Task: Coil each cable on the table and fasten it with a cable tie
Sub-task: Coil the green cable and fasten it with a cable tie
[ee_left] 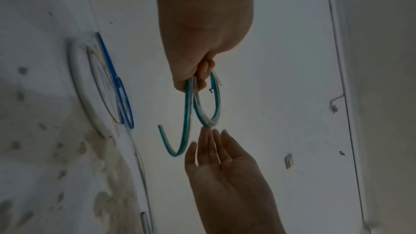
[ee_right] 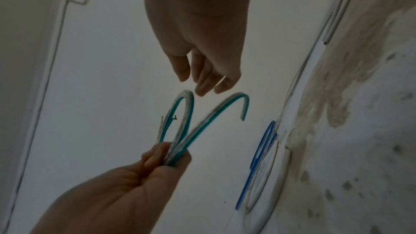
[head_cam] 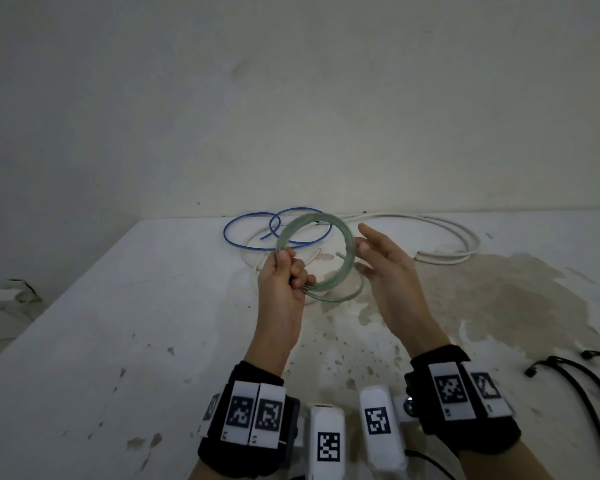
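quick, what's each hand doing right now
Left hand: grips the green cable coil.
Right hand: open, fingers straight beside the coil, holding nothing.

Black cable ties (head_cam: pixel 582 382) (edge-cropped, right)

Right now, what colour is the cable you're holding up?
The coiled cable in the left hand is clear with a teal-green stripe, best seen from the left wrist.
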